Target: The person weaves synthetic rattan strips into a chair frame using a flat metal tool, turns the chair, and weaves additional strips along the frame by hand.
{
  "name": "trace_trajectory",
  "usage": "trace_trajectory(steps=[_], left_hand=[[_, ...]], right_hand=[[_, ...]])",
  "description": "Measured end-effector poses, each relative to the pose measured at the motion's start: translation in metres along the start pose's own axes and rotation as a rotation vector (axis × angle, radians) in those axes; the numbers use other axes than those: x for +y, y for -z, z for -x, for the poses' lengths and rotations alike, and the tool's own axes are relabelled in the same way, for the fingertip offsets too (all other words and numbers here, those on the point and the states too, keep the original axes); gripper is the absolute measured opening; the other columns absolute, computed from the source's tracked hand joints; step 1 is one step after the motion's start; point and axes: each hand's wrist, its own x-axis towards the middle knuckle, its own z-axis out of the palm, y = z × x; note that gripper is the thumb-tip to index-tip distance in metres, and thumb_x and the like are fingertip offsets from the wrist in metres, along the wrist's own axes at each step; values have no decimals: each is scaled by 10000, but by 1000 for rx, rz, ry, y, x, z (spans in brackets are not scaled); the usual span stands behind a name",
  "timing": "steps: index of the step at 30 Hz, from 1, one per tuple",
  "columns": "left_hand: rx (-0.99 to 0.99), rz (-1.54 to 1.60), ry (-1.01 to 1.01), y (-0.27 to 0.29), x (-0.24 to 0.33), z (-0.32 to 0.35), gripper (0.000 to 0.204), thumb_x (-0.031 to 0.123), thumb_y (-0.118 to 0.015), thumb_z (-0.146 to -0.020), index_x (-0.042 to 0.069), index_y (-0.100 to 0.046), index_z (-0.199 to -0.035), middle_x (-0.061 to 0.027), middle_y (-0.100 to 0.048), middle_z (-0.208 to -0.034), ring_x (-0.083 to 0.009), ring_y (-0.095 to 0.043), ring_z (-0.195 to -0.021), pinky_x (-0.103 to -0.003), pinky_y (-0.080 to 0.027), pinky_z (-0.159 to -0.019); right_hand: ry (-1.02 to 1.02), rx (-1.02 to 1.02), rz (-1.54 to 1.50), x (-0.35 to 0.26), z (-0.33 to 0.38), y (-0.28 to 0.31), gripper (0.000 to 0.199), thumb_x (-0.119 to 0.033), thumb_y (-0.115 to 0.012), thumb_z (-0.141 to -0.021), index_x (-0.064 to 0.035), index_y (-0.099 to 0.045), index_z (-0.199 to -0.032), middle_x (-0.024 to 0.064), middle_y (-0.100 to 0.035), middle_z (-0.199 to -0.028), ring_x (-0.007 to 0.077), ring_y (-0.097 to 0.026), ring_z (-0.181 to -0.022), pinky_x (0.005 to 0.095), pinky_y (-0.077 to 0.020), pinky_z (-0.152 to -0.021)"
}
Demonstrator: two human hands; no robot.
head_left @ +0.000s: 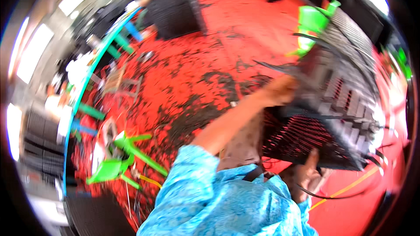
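The dark woven-strip panel, a half-finished wicker furniture frame (337, 100), occupies the right half of the frame, tilted, with loose black strips trailing from its edges. The left hand (280, 89) sits at centre right, closed around the upper left edge of the woven panel; motion blur hides the individual fingers. The right hand (308, 172) is at the lower right, below the panel's bottom edge, thumb raised against the weave and fingers partly curled under it; whether it grips fully cannot be told.

The blue patterned sleeve (205, 192) fills the lower centre. An overturned bright green plastic stool (118, 159) lies at the lower left on the red floor (245, 22), which is littered with dark strip offcuts. A second green plastic piece (313, 24) stands behind the panel at upper right.

Risk assessment: the panel is held at only two edge points while tilted, so a weak lower grip may let it swing or slip. The trailing strips may snag on the hands or whip loose. The offcuts underfoot present a probable slipping hazard
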Motion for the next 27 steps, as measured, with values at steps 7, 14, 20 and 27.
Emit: trace_trajectory(steps=[7, 14, 20, 27], left_hand=[[276, 525, 204, 43, 42, 75, 300, 264, -558, -882, 29, -606, -1063, -175, -656, -1023, -332, -643, -911, -431, -542, -773], [103, 464, 118, 40, 53, 78, 296, 292, -470, -928, 57, -587, -1065, -49, -556, -777, -130, -427, -543, -270, -327, -493], [283, 344, 179, 1, 49, 104, 369, 296, -517, -914, 34, -552, -1171, -62, -569, -812, -150, -553, -659, -297, -470, -548], [82, 358, 107, -25, 37, 102, 417, 331, -470, -965, 67, -497, -1287, -31, -563, -799, -118, -540, -674, -246, -454, -563]], right_hand=[[330, -93, -256, 2, -6, -44, 443, -79, -651, -754, -40, -554, -1185, 159, -529, -1186, 287, -568, -1012, 344, -514, -796], [551, -186, 74, 27, -50, -45, 515, 5, -676, -678, 25, -538, -1173, 221, -499, -1181, 358, -573, -1014, 382, -491, -852], [639, -139, -3, 9, -41, -15, 386, -19, -707, -687, -12, -577, -1051, 189, -558, -1084, 346, -576, -982, 404, -490, -807], [142, -195, 138, 77, -16, 27, 368, -74, -759, -704, -30, -619, -1041, 93, -644, -923, 219, -625, -855, 348, -496, -745]])
